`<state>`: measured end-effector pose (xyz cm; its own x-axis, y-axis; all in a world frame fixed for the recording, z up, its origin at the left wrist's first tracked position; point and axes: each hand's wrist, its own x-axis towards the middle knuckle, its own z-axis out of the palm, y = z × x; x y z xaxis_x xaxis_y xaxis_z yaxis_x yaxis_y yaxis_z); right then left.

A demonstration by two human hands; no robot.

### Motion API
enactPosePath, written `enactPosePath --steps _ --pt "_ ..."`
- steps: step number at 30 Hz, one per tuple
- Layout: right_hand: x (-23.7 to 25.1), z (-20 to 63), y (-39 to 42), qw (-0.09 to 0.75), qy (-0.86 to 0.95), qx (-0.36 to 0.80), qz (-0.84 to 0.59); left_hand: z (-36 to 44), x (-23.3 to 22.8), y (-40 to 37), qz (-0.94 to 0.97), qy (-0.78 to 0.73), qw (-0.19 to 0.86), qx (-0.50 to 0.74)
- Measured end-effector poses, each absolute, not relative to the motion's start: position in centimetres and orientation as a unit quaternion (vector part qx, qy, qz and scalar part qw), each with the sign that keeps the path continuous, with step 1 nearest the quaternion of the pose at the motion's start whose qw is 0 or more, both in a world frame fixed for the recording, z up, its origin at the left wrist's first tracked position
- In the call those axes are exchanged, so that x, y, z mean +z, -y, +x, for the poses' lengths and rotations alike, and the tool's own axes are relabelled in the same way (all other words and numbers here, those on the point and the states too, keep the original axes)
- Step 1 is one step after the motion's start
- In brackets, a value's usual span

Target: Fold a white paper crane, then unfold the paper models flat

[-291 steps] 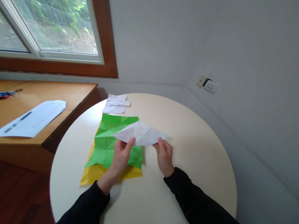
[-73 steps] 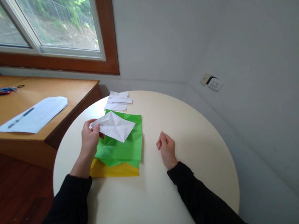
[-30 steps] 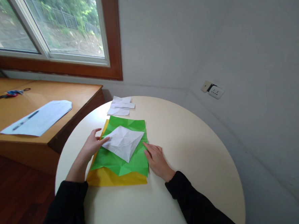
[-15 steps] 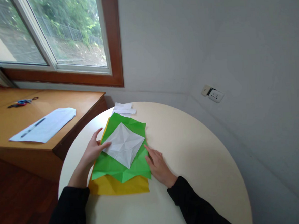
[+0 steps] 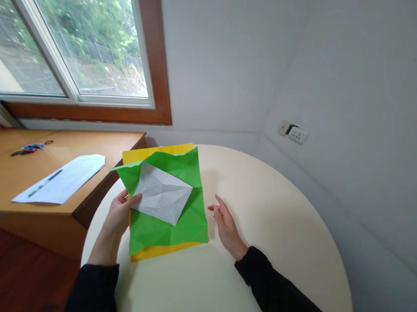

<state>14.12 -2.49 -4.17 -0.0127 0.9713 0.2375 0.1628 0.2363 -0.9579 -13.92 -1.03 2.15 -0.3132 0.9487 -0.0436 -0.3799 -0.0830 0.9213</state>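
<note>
My left hand (image 5: 118,217) grips the left edge of a stack of creased paper sheets and holds it tilted up off the round cream table (image 5: 269,227). The stack has a white folded sheet (image 5: 161,194) on top, a green sheet (image 5: 170,219) under it and a yellow sheet (image 5: 152,153) at the back. My thumb presses on the white sheet's left corner. My right hand (image 5: 225,223) hovers just right of the stack with fingers apart, holding nothing.
A wooden desk (image 5: 87,144) stands to the left, touching the table, with a white paper and pen (image 5: 59,178) and scissors (image 5: 29,148) on it. A window is above it. A wall socket (image 5: 293,132) sits on the right wall.
The white sheet was laid on the green one. My left hand has now lifted the whole stack off the table, hiding the small white papers behind. My right hand let go and drew back right.
</note>
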Motion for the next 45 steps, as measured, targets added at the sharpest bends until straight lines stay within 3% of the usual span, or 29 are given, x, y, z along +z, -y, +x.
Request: enactPosePath --steps 9,21,45 --pt "-4.1 14.0 2.6 0.518 0.588 0.397 -0.478 -14.0 1.4 -0.4 0.24 -0.456 0.478 0.712" --pt "-4.3 14.2 2.3 0.545 0.558 0.391 -0.489 -11.7 -0.5 -3.2 0.18 -0.4 0.581 0.686" --pt "-4.4 14.5 1.7 0.541 0.537 0.381 -0.524 -12.0 -2.8 -11.6 0.163 -0.354 0.517 0.762"
